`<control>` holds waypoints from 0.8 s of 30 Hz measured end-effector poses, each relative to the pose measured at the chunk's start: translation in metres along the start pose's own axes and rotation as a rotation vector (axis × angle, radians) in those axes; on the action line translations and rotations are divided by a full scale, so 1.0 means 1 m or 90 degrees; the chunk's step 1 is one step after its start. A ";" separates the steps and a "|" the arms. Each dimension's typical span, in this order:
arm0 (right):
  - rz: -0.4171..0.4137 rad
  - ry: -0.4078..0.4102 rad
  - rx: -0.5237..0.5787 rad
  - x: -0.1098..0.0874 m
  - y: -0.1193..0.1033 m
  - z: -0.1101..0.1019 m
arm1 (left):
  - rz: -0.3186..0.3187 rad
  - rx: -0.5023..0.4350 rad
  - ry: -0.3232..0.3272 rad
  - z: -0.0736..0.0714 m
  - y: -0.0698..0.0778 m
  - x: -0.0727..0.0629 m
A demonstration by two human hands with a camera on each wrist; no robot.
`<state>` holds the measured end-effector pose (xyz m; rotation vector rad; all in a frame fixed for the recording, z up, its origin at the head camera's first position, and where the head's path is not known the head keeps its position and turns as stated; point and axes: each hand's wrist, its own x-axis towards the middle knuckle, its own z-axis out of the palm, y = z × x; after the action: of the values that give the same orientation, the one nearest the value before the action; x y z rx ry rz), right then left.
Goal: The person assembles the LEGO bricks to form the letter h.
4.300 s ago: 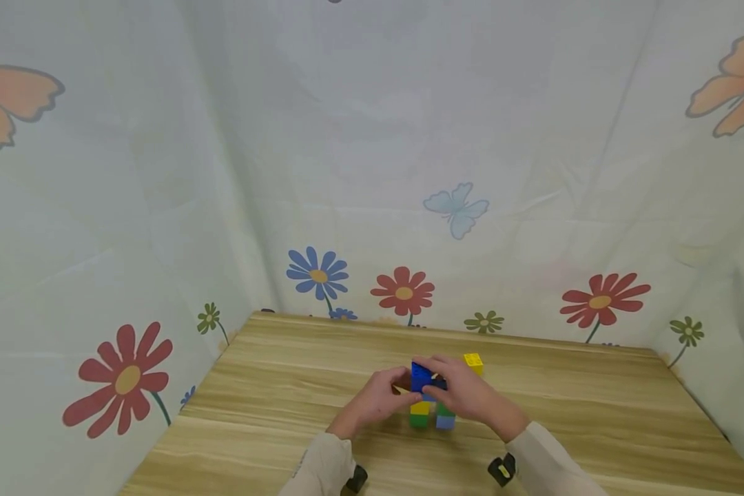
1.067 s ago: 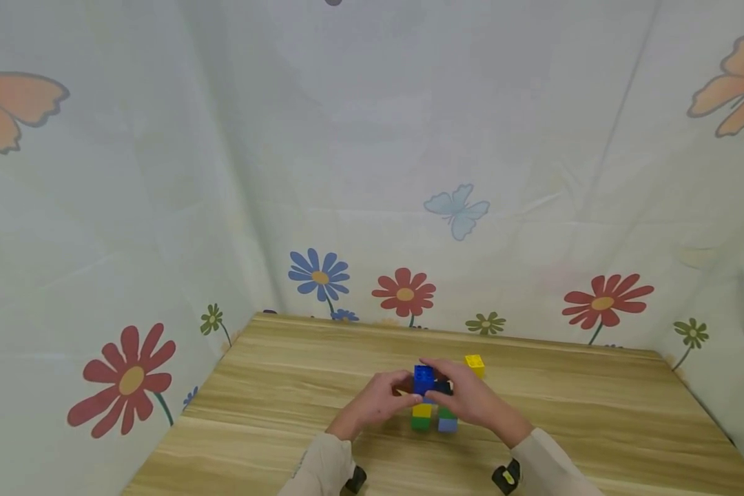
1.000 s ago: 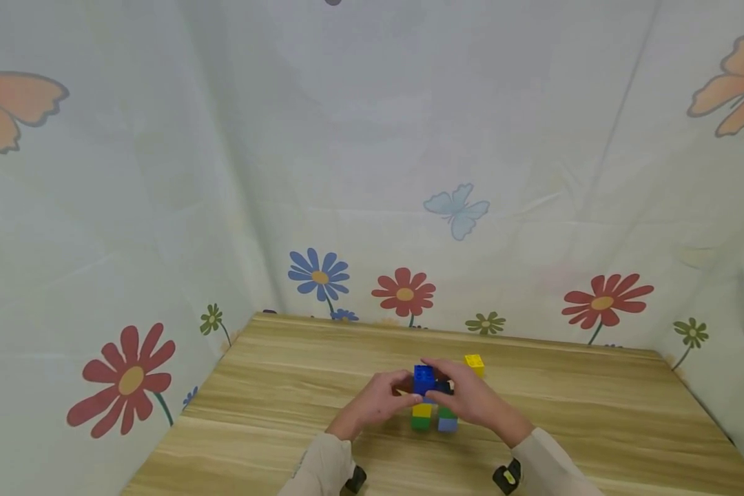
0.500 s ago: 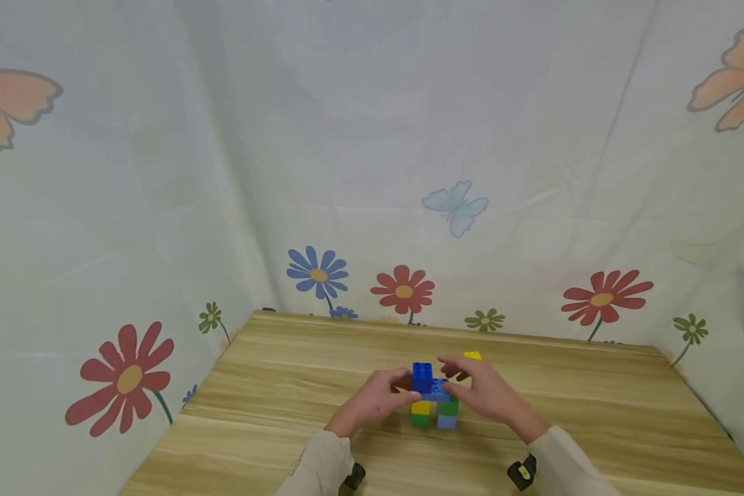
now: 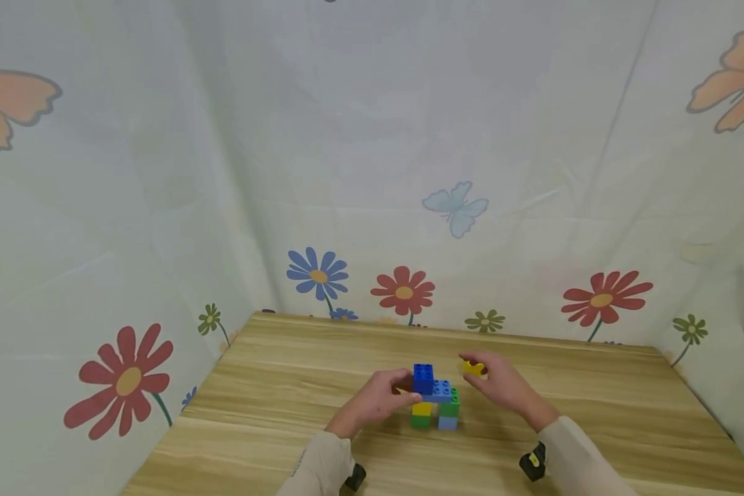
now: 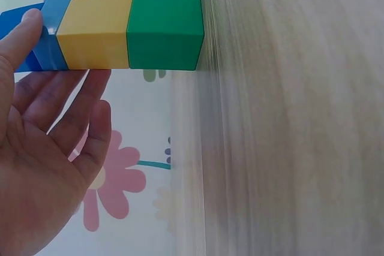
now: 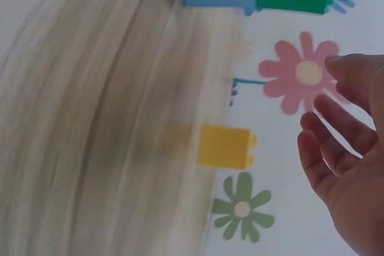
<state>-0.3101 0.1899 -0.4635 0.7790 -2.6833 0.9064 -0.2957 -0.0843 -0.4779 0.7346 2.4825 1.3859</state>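
A small structure of toy bricks stands on two legs. Its left leg is a yellow brick [image 6: 96, 31] on a green brick [image 6: 165, 31]; its right leg is a green brick [image 5: 449, 407] on a light blue brick [image 5: 448, 423]. A flat blue brick [image 5: 440, 393] bridges them, with a dark blue brick [image 5: 423, 377] on its left end. My left hand [image 5: 378, 398] pinches the top of the structure from the left, thumb in front and fingers behind. My right hand [image 5: 499, 381], fingers apart and holding nothing, reaches above a loose yellow brick [image 7: 225, 146] behind the structure.
The bricks stand on a wood-grain table [image 5: 297, 365]. A pale cloth [image 5: 372, 151] printed with flowers and butterflies hangs behind and around it. Dark devices are strapped at both wrists, including the right wrist device [image 5: 533, 463].
My right hand has left the bricks of the structure and moved right and back to the loose yellow brick. The left hand stays at the structure, which keeps its place.
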 end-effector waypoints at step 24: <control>0.037 -0.019 -0.046 0.014 0.050 0.016 | 0.004 -0.004 -0.008 -0.001 0.002 0.002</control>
<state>-0.3494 0.2079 -0.4960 0.7076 -2.7615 0.8116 -0.2973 -0.0828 -0.4755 0.7475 2.4675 1.3854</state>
